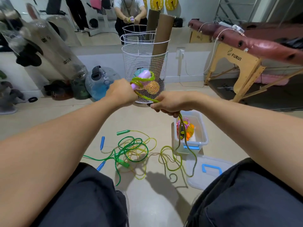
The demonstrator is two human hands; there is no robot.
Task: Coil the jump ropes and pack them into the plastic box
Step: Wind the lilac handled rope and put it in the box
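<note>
Head view shows your two hands up in front of you, with ropes on the floor below. Far left on the floor you can count two blue handles [102, 142] and two green handles [123, 132], joined to a messy pile of ropes [134, 149] in green and yellow. How many ropes are in the pile is hard to tell, as they are tangled. Your left hand [120, 92] is closed tight around a purple handle [141, 79], and a yellow-green rope [144, 97] is looped around that handle a few times. The rope runs across to your right hand [170, 102], which has its fingers curled around it. From there the rope hangs down to the floor beside one plastic box [202, 128]. The box sits open on the floor to the right, with some coiled ropes already inside. One clear lid [208, 171] with a blue clip lies near the box, by your right knee.
</note>
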